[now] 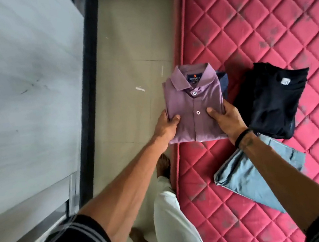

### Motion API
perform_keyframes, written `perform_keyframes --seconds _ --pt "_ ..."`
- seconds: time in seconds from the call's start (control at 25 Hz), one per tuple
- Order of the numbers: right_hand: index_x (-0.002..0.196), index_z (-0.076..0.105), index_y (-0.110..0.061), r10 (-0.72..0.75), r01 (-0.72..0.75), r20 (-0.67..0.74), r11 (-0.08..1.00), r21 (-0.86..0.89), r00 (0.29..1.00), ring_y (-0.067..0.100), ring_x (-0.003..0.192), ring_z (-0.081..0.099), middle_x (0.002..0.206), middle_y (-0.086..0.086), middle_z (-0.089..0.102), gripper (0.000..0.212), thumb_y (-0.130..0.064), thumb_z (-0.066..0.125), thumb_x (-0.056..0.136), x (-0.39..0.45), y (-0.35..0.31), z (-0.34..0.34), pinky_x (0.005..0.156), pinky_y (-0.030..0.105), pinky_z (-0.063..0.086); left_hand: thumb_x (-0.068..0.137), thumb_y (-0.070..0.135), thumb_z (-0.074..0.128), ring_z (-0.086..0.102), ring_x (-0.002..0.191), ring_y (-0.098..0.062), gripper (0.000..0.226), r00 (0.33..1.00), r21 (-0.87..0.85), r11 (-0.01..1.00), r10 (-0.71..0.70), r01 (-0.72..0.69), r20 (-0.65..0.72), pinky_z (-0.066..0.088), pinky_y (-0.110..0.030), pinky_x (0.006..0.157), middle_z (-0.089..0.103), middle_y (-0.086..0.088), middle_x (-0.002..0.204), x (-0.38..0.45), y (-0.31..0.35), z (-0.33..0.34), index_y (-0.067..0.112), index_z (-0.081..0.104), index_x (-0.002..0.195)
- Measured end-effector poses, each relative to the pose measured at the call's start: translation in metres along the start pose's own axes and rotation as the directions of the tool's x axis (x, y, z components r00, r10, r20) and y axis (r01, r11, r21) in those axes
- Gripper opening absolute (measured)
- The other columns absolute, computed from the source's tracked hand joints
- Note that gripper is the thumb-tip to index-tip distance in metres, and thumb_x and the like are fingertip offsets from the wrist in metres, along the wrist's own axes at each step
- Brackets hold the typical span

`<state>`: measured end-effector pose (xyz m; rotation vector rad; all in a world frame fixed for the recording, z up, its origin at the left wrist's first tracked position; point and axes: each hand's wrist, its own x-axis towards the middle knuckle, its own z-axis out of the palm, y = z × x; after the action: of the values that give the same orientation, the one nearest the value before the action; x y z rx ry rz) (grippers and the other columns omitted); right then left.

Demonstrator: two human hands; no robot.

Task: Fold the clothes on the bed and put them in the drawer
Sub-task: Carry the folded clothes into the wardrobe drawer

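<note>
With both hands clamped on the folded shirt [193, 103], I read this as a carry toward the drawer, which I can't see in view. Left hand [165, 125] grips the shirt's left edge, thumb on top, fingers hidden underneath. Right hand [225, 118] does the same on the right edge, thumb pressed beside the placket. Shirt sits between the two hands, collar pointing away from me, its near hem roughly at the wrists. It seems to hang over the bed's [264, 20] left edge, part above the floor [124, 63].

Handling guess: light, soft, limp cloth. The fold will sag or open if held by one edge only, so two-sided support with fingers under the stack looks right. Low slip risk, nothing fragile except the fold itself.

A blue garment [223, 81] peeks out just behind the shirt; whether it's being carried too, I cannot tell. Black tee [270, 99] lies folded on the bed just right of my right hand. Jeans [246, 176] lie under the right forearm.
</note>
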<state>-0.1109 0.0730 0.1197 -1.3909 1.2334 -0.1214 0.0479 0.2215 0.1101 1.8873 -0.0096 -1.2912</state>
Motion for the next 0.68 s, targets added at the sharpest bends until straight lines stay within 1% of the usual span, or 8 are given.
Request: perform_keyframes --seconds 0.08,0.2,0.28,0.4,0.48,0.52,0.6,0.68 --pt "0.108 0.07 -0.017 -0.041 0.041 0.078 0.999 0.001 0.996 0.012 0.09 0.068 0.103 0.005 0.076 0.02 -0.014 0.077 0.089 -0.035 -0.016 0.024 0.089 0.042 0.057 0.095 0.014 0.066 0.067 0.104 -0.023 0.036 0.999 -0.149 0.989 0.022 -0.025 -0.023 0.055 -0.04 0.099 0.069 -0.015 0.121 -0.048 -0.012 -0.037 0.007 0.056 0.128" --pt "0.107 0.067 -0.019 -0.113 0.136 0.233 0.987 -0.086 0.966 0.014 0.091 0.068 0.103 0.004 0.076 0.027 -0.015 0.08 0.083 -0.086 -0.038 0.069 0.088 0.039 0.056 0.093 0.008 0.068 0.062 0.09 -0.015 0.029 0.99 -0.216 0.973 0.055 -0.082 -0.128 0.054 -0.027 0.082 0.067 -0.011 0.106 -0.121 -0.049 -0.098 0.007 0.054 0.118" --pt "0.112 0.063 -0.013 -0.142 0.2 0.364 0.972 -0.126 0.921 0.011 0.093 0.068 0.104 0.002 0.075 0.034 -0.006 0.079 0.083 -0.127 -0.052 0.109 0.087 0.036 0.055 0.092 0.005 0.069 0.061 0.089 -0.017 0.026 0.972 -0.255 0.961 0.043 -0.104 -0.233 0.053 -0.029 0.078 0.063 -0.008 0.1 -0.175 -0.085 -0.14 0.009 0.053 0.112" --pt "0.128 0.055 -0.005 -0.135 0.265 0.588 0.954 -0.14 0.797 0.018 0.11 0.068 0.121 0.007 0.071 0.048 0.004 0.075 0.085 -0.194 -0.068 0.172 0.095 0.035 0.055 0.079 0.027 0.076 0.063 0.092 -0.024 0.041 0.926 -0.296 0.944 0.024 -0.145 -0.376 0.055 -0.048 0.083 0.065 -0.019 0.098 -0.252 -0.146 -0.196 0.01 0.053 0.108" --pt "0.129 0.053 -0.007 -0.132 0.341 0.701 0.925 -0.166 0.7 0.016 0.111 0.067 0.124 0.007 0.07 0.051 0.001 0.075 0.084 -0.247 -0.072 0.217 0.095 0.034 0.054 0.077 0.038 0.077 0.067 0.103 -0.029 0.053 0.897 -0.351 0.916 0.023 -0.196 -0.442 0.054 -0.061 0.095 0.066 -0.023 0.112 -0.304 -0.203 -0.228 0.013 0.053 0.117" --pt "0.129 0.053 -0.01 -0.114 0.373 0.755 0.91 -0.181 0.645 0.015 0.11 0.067 0.124 0.006 0.07 0.05 0.001 0.074 0.085 -0.277 -0.073 0.241 0.094 0.034 0.054 0.078 0.043 0.076 0.067 0.111 -0.03 0.058 0.874 -0.369 0.901 0.021 -0.226 -0.485 0.052 -0.062 0.098 0.067 -0.017 0.118 -0.334 -0.231 -0.242 0.017 0.053 0.124" --pt "0.13 0.053 -0.014 -0.055 0.387 0.837 0.901 -0.193 0.545 0.019 0.111 0.067 0.124 0.008 0.07 0.048 0.006 0.071 0.089 -0.33 -0.069 0.279 0.092 0.04 0.056 0.079 0.052 0.073 0.064 0.12 -0.024 0.065 0.828 -0.381 0.887 0.003 -0.261 -0.56 0.052 -0.056 0.102 0.066 -0.003 0.129 -0.397 -0.271 -0.263 0.025 0.051 0.134" --pt "0.132 0.053 -0.012 0.001 0.419 0.897 0.884 -0.207 0.443 0.027 0.109 0.068 0.124 0.012 0.07 0.049 0.002 0.072 0.089 -0.392 -0.059 0.322 0.089 0.048 0.057 0.08 0.055 0.072 0.064 0.121 -0.019 0.069 0.762 -0.399 0.865 -0.03 -0.304 -0.647 0.052 -0.049 0.104 0.066 0.002 0.132 -0.464 -0.315 -0.282 0.025 0.051 0.138"
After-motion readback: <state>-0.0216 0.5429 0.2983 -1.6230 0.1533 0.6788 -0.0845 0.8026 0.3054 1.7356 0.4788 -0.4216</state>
